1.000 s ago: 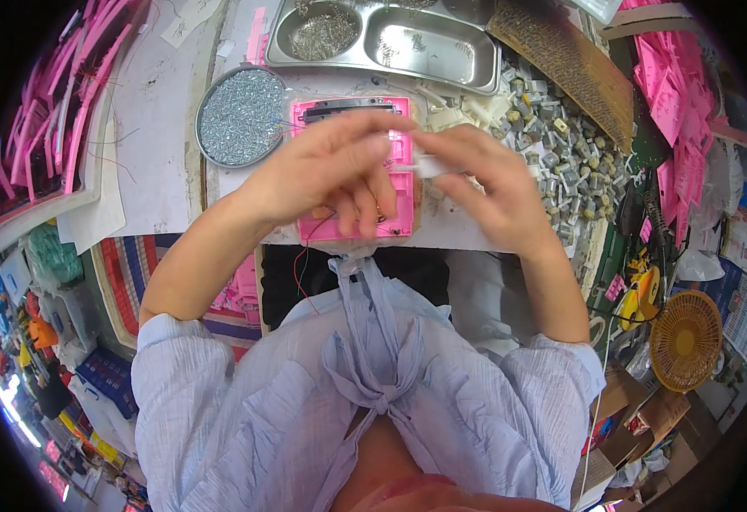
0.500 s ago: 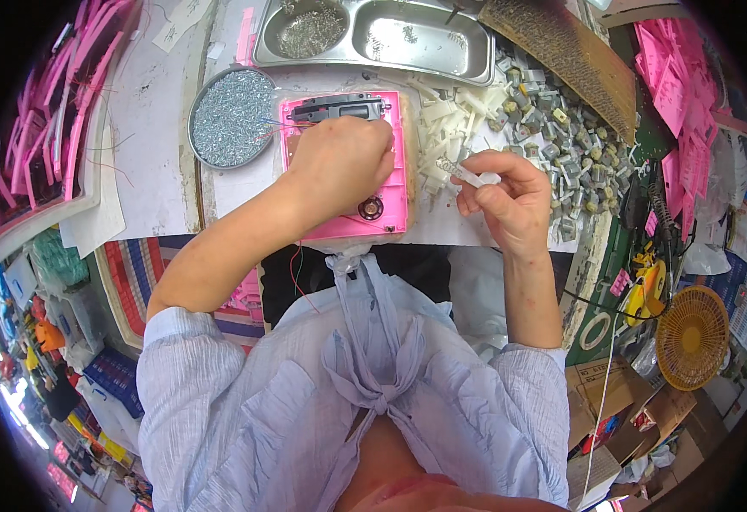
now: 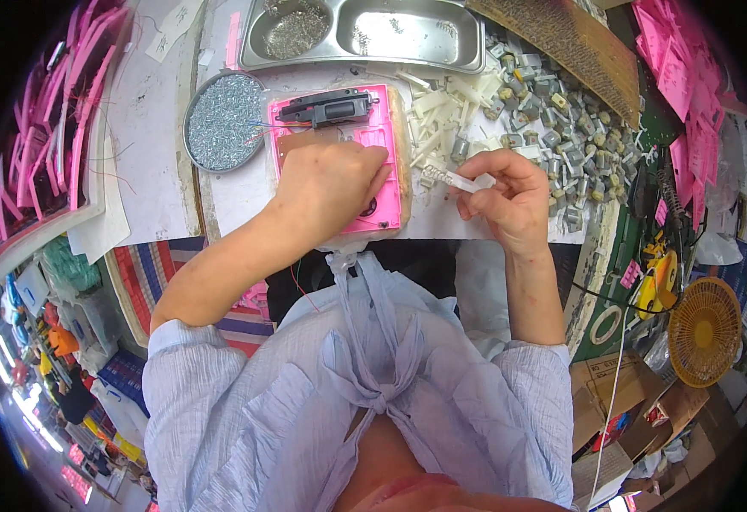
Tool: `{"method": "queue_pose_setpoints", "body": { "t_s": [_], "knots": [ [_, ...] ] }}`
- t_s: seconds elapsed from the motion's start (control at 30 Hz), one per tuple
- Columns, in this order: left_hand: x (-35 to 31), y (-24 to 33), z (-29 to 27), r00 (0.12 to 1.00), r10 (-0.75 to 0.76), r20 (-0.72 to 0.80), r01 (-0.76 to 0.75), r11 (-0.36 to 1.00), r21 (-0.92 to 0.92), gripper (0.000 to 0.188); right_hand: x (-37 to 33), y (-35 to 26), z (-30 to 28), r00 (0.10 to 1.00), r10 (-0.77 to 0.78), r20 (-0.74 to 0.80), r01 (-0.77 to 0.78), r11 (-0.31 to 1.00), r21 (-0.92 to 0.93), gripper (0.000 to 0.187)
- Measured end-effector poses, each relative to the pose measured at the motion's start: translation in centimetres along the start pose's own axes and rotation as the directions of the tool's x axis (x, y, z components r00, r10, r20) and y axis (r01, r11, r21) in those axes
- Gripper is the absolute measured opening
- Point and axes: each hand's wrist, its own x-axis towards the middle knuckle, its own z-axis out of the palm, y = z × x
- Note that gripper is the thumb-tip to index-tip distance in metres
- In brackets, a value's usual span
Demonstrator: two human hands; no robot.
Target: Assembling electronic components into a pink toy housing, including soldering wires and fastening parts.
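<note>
A pink plastic casing [image 3: 393,154] lies on the worktable in front of me. At its far end is a black plastic part [image 3: 331,108] with thin coloured wires, and a brown board [image 3: 292,143] sits nearer on its left side. My left hand [image 3: 329,183] is closed over the casing's middle, back of the hand up; the fingertips and anything in them are hidden. To the casing's right, my right hand [image 3: 514,194] pinches a small white plastic piece [image 3: 474,183] between thumb and fingers. A small metal spring [image 3: 438,174] shows at the piece's left end.
A round dish [image 3: 187,136] full of small screws stands left of the casing. Behind is a metal tray [image 3: 476,63] with springs. White plastic pieces [image 3: 429,107] and a heap of small grey motors [image 3: 570,136] cover the right side. Pink panels [image 3: 87,111] are stacked far left.
My left hand has moved nearer to me over the casing, uncovering more of the black part and brown board. My right hand keeps its pinch on the white piece. The view has shifted slightly.
</note>
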Motion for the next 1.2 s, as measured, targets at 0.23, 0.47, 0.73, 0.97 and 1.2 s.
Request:
{"method": "queue_pose_setpoints", "body": {
  "t_s": [0.23,0.47,0.73,0.97,1.2],
  "knots": [
    [0.5,0.4,0.7,0.991,-0.09,0.099,0.081,0.993,0.083,0.013,0.1,-0.4,0.8,0.996,-0.085,-0.014,0.083,0.993,-0.084,0.031],
    [-1.6,-2.0,-1.5,0.966,-0.222,-0.135,0.124,0.852,-0.509,0.008,1.7,-0.7,2.0,0.982,-0.131,0.138,0.19,0.626,-0.757,0.029],
    [-3.1,-2.7,-0.2,0.925,-0.241,-0.293,0.047,0.839,-0.542,0.01,5.3,0.3,4.1,0.85,-0.182,0.495,0.519,0.127,-0.845,0.031],
    [-3.2,-2.7,0.2,0.917,-0.255,-0.306,0.033,0.814,-0.579,0.011,7.2,1.1,3.9,0.741,-0.121,0.661,0.671,0.148,-0.726,0.038],
    [-3.0,-3.1,0.7,0.934,-0.178,-0.311,-0.013,0.849,-0.528,0.014,6.2,3.8,3.9,0.805,-0.262,0.533,0.591,0.269,-0.761,0.031]
  ]
}}
